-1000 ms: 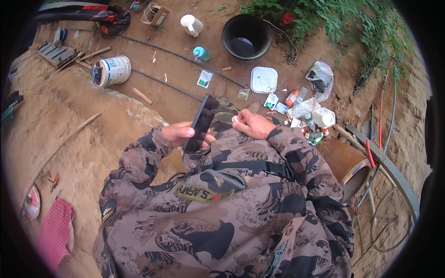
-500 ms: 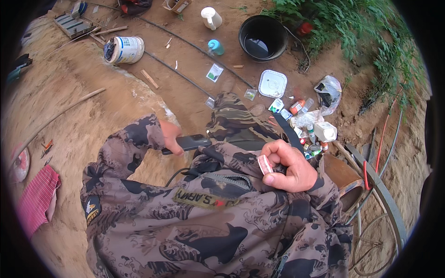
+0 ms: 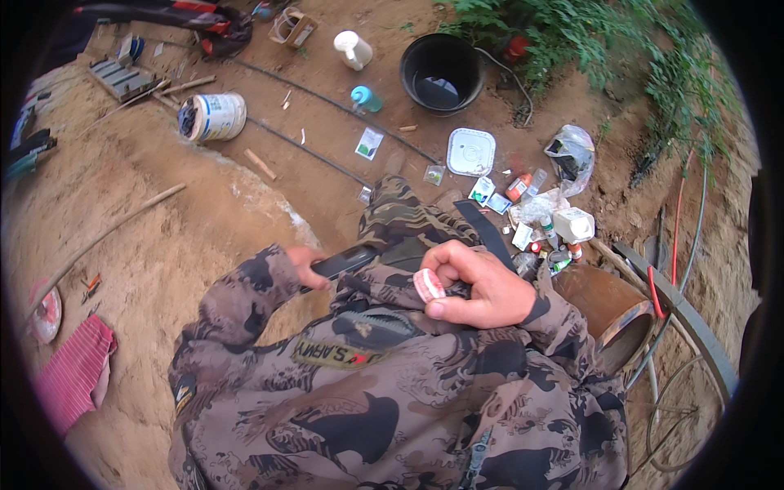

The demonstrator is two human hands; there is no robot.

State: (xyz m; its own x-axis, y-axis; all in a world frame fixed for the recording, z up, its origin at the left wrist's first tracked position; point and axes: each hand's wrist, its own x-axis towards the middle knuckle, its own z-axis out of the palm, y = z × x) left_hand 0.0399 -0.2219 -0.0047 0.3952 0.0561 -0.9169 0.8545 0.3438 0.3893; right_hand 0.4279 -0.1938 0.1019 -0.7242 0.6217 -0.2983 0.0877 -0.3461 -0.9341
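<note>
My left hand (image 3: 307,263) grips a dark phone (image 3: 343,263), held low and nearly flat over my lap. Close to my chest, my right hand (image 3: 478,286) is curled around a small white and pink ridged cap or lid (image 3: 428,285), pinched between thumb and fingers. Both sleeves are camouflage fabric. A dark strap (image 3: 488,233) runs along my camouflage trouser leg (image 3: 400,216), just above the right hand. I am seated on bare sandy earth.
Small bottles and packets (image 3: 539,224) lie scattered to my right beside a rusty pipe (image 3: 608,306). Farther off are a black basin (image 3: 441,72), white square lid (image 3: 471,151), white jug (image 3: 353,49), tipped paint bucket (image 3: 214,116), thin hoses (image 3: 310,151) and a red cloth (image 3: 75,371).
The left hand has lowered the phone from upright to nearly flat. The right hand has drawn back from the leg toward my chest and now holds the small white and pink cap.
</note>
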